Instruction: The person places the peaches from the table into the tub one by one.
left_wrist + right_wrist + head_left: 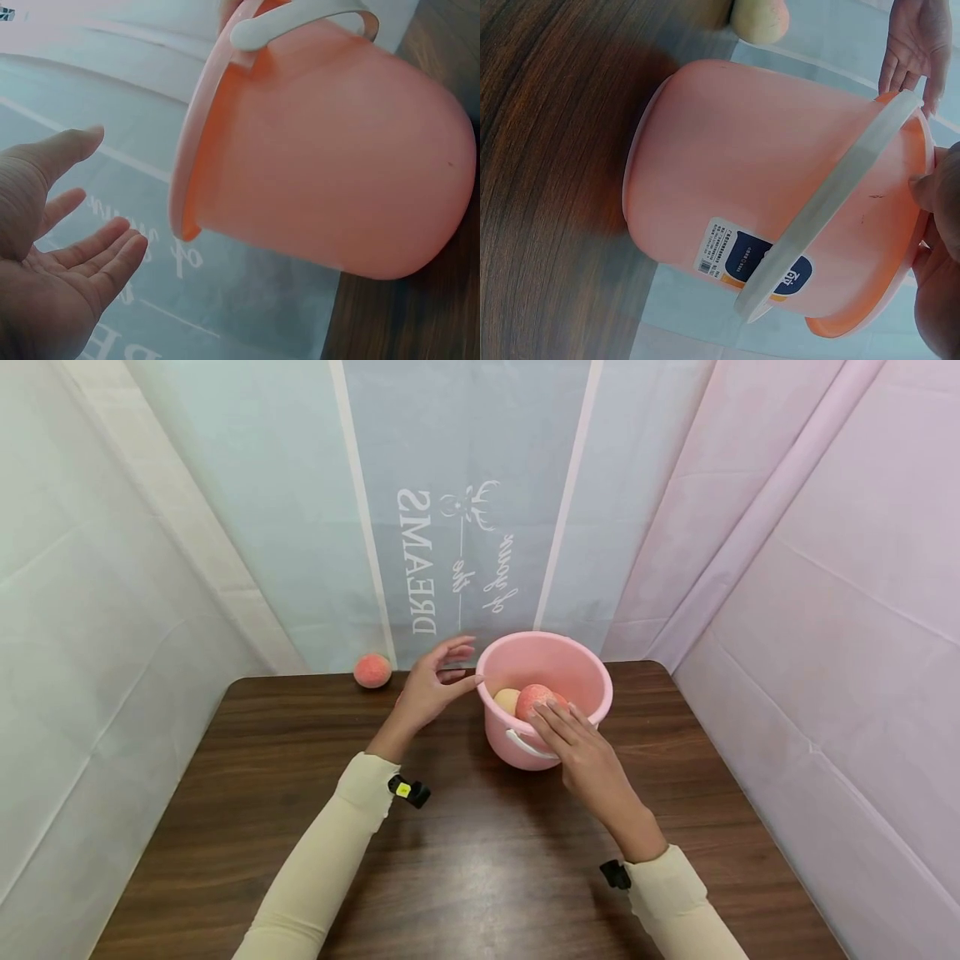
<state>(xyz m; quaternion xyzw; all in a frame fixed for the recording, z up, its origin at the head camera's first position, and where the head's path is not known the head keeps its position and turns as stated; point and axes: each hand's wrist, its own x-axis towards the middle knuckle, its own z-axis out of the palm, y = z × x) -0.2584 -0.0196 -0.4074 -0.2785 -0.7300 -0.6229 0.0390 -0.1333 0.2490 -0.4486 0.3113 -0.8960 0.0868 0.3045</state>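
Now | smooth plastic bucket (765,142), round mottled fruit (535,697) inside | right hand (587,756): grip pinching rim (540,636) | left hand (431,685): wide

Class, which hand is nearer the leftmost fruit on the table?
Left. The left hand is to the right of that fruit, between it and the bucket; the right hand is farther, at the bucket's near-right side.

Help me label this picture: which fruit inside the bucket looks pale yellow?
The leftmost fruit in the pink bucket, head view: it shows pale yellow, while the other fruits inside show red.
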